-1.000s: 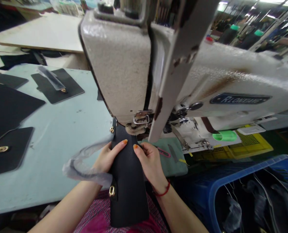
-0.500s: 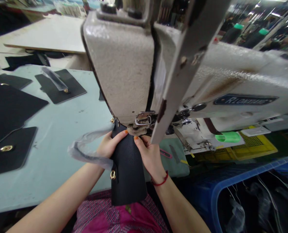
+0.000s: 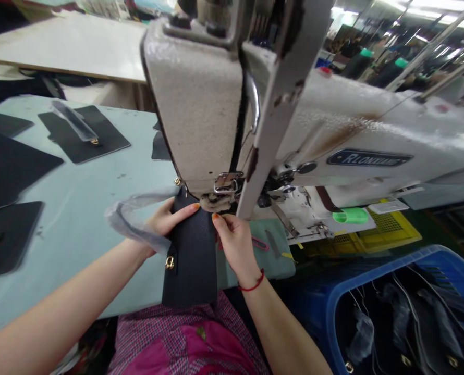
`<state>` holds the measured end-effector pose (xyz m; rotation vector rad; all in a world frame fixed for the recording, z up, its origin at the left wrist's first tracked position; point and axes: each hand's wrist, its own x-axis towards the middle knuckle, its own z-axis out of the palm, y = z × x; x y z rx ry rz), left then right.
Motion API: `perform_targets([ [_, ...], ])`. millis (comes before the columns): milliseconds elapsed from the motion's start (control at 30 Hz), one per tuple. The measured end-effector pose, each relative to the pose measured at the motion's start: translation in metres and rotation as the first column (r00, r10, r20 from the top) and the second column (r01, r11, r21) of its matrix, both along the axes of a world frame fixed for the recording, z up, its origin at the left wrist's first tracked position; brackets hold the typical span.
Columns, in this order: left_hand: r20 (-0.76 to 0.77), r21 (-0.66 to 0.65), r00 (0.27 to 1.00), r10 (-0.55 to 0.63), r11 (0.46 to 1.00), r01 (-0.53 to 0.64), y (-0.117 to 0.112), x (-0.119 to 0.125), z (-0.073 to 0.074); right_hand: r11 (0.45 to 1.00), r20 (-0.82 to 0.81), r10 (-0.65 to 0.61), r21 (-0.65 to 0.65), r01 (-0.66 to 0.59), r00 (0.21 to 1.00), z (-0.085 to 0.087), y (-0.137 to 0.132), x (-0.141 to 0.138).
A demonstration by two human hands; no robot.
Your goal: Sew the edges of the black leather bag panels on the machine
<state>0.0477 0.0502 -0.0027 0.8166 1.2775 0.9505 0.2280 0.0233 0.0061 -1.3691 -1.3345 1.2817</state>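
A black leather-like panel [image 3: 195,255] lies under the needle area of a sewing machine [image 3: 196,114], its near end reaching over my lap. On its left side a plastic-wrapped handle [image 3: 124,221] loops out, with a gold-coloured buckle [image 3: 170,262] at its lower end. My left hand [image 3: 165,217] grips the panel's left side, thumb on top and the other fingers mostly hidden. With thumb and bent fingers, my right hand [image 3: 235,240] pinches the right edge, close to the presser foot. The needle and stitch line are hidden behind the machine head.
More black panels [image 3: 87,133] with wrapped handles or gold fittings lie on the pale green table [image 3: 87,219]. A pink-handled tool [image 3: 259,243] rests right of my right hand. At lower right stands a blue basket [image 3: 333,312] holding black pieces; a yellow crate [image 3: 396,229] sits behind it.
The panel's near end has shifted away from me and to the left, along with the handle. Both hands keep their hold. My view has also turned slightly.
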Motion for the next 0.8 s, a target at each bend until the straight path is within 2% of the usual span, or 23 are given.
perform_targets([
  [100, 0.125, -0.137, 0.991, -0.051, 0.988, 0.068, -0.006, 0.001, 0.006, 1.0, -0.008, -0.023, 0.007, 0.023, 1.0, 0.002, 0.001, 0.002],
  [200, 0.202, -0.228, 0.979, -0.012, 0.972, 0.059, -0.005, 0.007, 0.012, 0.999, 0.003, -0.036, 0.033, 0.036, 0.999, 0.004, 0.002, 0.001],
  [300, 0.226, -0.263, 0.974, 0.023, 0.964, 0.038, -0.004, 0.012, 0.017, 0.999, -0.009, -0.034, 0.036, 0.034, 0.999, 0.003, 0.001, 0.001],
  [400, 0.217, -0.219, 0.976, 0.003, 0.975, 0.046, -0.003, 0.011, 0.021, 1.0, -0.052, -0.01, 0.017, 0.011, 0.999, 0.0, 0.001, 0.002],
  [600, 0.192, -0.092, 0.955, -0.226, 0.965, 0.247, 0.013, -0.001, 0.023, 0.997, -0.156, 0.02, -0.073, -0.032, 0.988, -0.005, 0.0, -0.002],
  [667, 0.127, -0.06, 0.961, -0.245, 0.965, 0.254, 0.022, -0.005, 0.025, 0.995, -0.186, -0.008, -0.101, -0.011, 0.983, -0.004, -0.001, -0.005],
  [800, -0.012, 0.045, 0.979, -0.204, 0.978, 0.205, 0.032, -0.008, 0.033, 0.992, -0.244, -0.062, -0.126, 0.032, 0.968, -0.004, -0.001, -0.011],
])
